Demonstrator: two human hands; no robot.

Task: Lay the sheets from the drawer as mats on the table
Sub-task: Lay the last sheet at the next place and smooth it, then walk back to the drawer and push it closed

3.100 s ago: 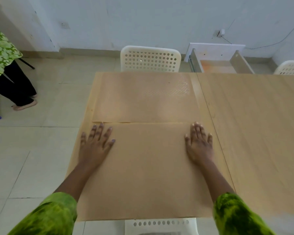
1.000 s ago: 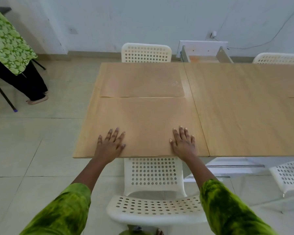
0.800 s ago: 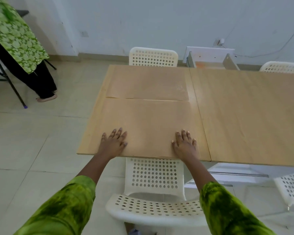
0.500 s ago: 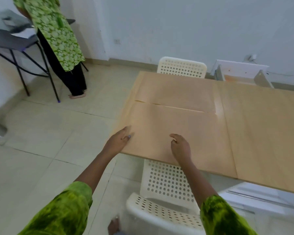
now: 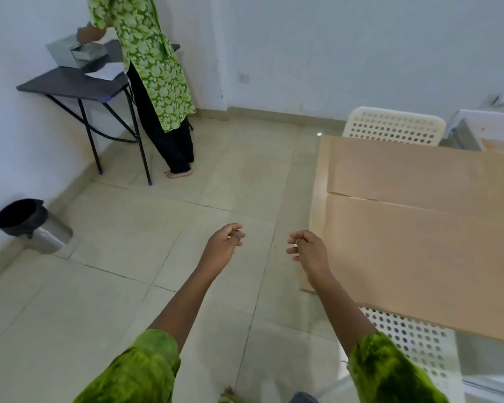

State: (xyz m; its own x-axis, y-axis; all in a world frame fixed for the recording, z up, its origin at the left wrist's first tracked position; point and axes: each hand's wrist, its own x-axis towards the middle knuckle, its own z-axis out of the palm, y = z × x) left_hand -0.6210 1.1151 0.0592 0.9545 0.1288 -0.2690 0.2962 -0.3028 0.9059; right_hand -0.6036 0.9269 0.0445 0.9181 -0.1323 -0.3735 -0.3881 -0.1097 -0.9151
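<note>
A: Start at the fingers. What are they doing?

B: Nothing is held. The left hand [image 5: 221, 248] has its fingers loosely curled over the floor [image 5: 122, 257], empty. The right hand [image 5: 308, 250] is the same, fingers half bent and slack, just left of the table [image 5: 317, 199] edge and touching nothing.

A: A second ago they were flat on something.

B: Yes, both palms were pressing the near sheet [image 5: 419, 251] smooth at the table's near edge. Now they have lifted clear, and the view has swung left, away from the table.

A: So where do the sheets sit?

B: Two lie on the left end of the table. The near sheet reaches the near edge; the far sheet [image 5: 405, 175] lies beyond it, and their edges meet along a seam across the table. Both look flat.

A: What does that mean for the job?

B: I judge this mat finished. The turn away suggests the person is going for another sheet, though the drawer is not in view here. The right part of the table is cut off, so I cannot tell how much of it is left bare.

A: Anything else around?

B: A white chair [image 5: 393, 126] at the far side, another person [image 5: 149, 71] at a dark side table [image 5: 70, 82], and a bin [image 5: 21, 218] by the left wall.
</note>
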